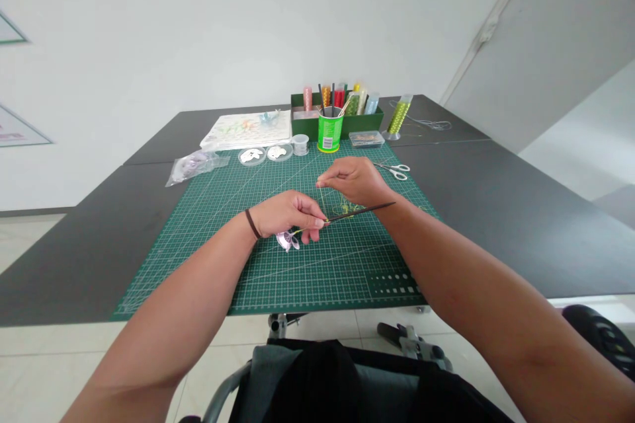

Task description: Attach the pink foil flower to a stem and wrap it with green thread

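Note:
Over the cutting mat [208, 258], my left hand [295, 213] pinches a dark tapered hair stick [364, 210] that points right. A pale lilac flower ornament [288, 240] hangs on a yellowish stem below this hand. My right hand [353, 180] is closed just above, its fingertips pinching a fine yellowish thread [322, 198] that runs down to the stick beside my left thumb. A loose tangle of yellow-green thread [347, 207] lies on the mat behind the stick.
Scissors [397, 170] lie right of my right hand. Behind stand a green can [330, 131] with sticks, a box [360, 123] of thread spools, a yellow-green spool [399, 115] and a clear case [366, 139]. Dishes of white pieces [252, 155], a white board [233, 132] and a plastic bag [193, 165] sit left.

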A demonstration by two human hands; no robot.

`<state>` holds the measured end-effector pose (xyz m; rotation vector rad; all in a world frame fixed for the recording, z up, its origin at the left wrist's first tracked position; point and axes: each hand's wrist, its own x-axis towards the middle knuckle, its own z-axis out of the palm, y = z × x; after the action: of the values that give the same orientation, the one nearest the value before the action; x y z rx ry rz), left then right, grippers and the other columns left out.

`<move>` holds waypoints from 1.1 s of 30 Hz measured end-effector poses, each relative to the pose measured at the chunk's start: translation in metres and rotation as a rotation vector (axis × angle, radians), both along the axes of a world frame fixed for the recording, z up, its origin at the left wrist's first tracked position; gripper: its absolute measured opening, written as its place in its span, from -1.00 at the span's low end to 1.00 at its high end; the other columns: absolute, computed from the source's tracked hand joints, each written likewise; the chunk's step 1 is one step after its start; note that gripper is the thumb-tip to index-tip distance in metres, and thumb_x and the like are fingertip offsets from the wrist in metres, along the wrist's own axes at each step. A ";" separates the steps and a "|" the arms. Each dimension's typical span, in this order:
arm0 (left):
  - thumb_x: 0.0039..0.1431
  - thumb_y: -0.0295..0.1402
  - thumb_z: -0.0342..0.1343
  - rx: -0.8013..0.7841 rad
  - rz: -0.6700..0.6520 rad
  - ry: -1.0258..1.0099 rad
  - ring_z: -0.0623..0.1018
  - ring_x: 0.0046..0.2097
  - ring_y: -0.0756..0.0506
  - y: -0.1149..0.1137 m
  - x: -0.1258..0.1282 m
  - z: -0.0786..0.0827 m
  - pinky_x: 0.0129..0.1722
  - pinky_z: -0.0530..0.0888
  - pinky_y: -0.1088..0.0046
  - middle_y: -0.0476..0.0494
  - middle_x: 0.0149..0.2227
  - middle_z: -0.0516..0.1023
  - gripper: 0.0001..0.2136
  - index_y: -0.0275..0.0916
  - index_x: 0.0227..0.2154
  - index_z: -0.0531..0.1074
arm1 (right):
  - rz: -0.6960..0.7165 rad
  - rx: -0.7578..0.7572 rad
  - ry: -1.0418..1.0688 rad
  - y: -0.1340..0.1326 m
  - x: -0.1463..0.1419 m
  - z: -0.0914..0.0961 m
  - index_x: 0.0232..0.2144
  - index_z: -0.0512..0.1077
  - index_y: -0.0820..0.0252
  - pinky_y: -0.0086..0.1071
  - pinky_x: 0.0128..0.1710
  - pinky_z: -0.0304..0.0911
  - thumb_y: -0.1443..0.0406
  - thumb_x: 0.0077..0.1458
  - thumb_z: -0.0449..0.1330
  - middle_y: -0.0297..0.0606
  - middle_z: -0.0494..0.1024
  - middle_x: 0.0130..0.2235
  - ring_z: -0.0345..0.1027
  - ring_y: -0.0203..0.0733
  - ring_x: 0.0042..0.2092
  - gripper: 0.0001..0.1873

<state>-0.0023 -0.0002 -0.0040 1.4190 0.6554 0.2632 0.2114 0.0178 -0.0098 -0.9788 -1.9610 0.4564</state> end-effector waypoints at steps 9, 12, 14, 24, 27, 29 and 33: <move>-0.07 -0.25 0.48 -0.055 -0.012 -0.010 0.64 -0.49 -0.03 0.004 0.000 -0.005 -0.46 0.52 0.50 -0.08 -0.51 0.66 -0.68 -0.26 -0.28 0.57 | -0.040 0.023 -0.036 -0.006 -0.002 0.006 -0.48 0.67 0.01 -0.37 -0.33 0.32 0.18 0.11 0.38 -0.35 0.65 -0.42 0.46 -0.28 -0.38 -0.86; -0.07 -0.26 0.48 -0.057 -0.026 -0.024 0.63 -0.48 -0.03 0.003 -0.001 -0.007 -0.43 0.53 0.48 -0.08 -0.51 0.65 -0.72 -0.26 -0.34 0.58 | -0.028 0.031 -0.033 -0.007 -0.002 0.004 -0.47 0.67 0.01 -0.36 -0.34 0.32 0.17 0.11 0.38 -0.35 0.64 -0.43 0.45 -0.29 -0.40 -0.86; -0.07 -0.26 0.48 -0.053 -0.040 -0.023 0.63 -0.49 -0.03 0.003 -0.003 -0.006 -0.44 0.53 0.47 -0.09 -0.51 0.65 -0.74 -0.26 -0.36 0.58 | -0.019 0.029 -0.035 -0.005 -0.002 0.003 -0.47 0.67 0.02 -0.36 -0.34 0.31 0.16 0.10 0.39 -0.35 0.64 -0.43 0.44 -0.29 -0.39 -0.85; 0.00 -0.41 0.35 0.218 0.072 0.135 0.61 -0.50 -0.02 0.008 -0.009 0.000 -0.43 0.53 0.48 -0.08 -0.52 0.63 -0.92 -0.26 -0.42 0.58 | -0.201 0.037 0.039 0.005 0.016 0.011 -0.48 0.66 0.06 -0.31 -0.35 0.27 0.21 0.04 0.43 -0.33 0.58 -0.45 0.36 -0.26 -0.41 -0.90; 0.05 -0.43 0.29 0.350 0.228 0.172 0.59 -0.50 -0.03 0.011 -0.009 0.001 -0.42 0.51 0.45 -0.09 -0.51 0.64 -0.98 -0.24 -0.42 0.58 | -0.259 0.072 0.052 0.006 0.022 0.012 -0.48 0.65 0.05 -0.29 -0.33 0.28 0.21 0.06 0.40 -0.34 0.58 -0.44 0.37 -0.23 -0.40 -0.89; 0.09 -0.42 0.25 0.487 0.338 0.198 0.57 -0.50 -0.04 0.013 -0.010 0.002 -0.42 0.48 0.44 -0.07 -0.51 0.64 -0.97 -0.20 -0.42 0.59 | -0.315 0.092 0.052 0.006 0.023 0.012 -0.46 0.65 0.04 -0.27 -0.32 0.29 0.20 0.08 0.37 -0.34 0.60 -0.42 0.38 -0.21 -0.38 -0.89; 0.09 -0.41 0.27 0.837 0.610 0.313 0.52 -0.47 -0.10 0.016 -0.013 0.001 -0.39 0.39 0.41 -0.03 -0.52 0.60 -0.93 -0.11 -0.42 0.62 | -0.398 0.111 0.045 0.005 0.020 0.012 -0.41 0.65 0.05 -0.27 -0.31 0.29 0.20 0.10 0.33 -0.32 0.59 -0.42 0.38 -0.20 -0.38 -0.88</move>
<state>-0.0149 0.0155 -0.0028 2.0436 1.3337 0.8825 0.2311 0.0224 0.0017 -1.2377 -1.6769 0.1414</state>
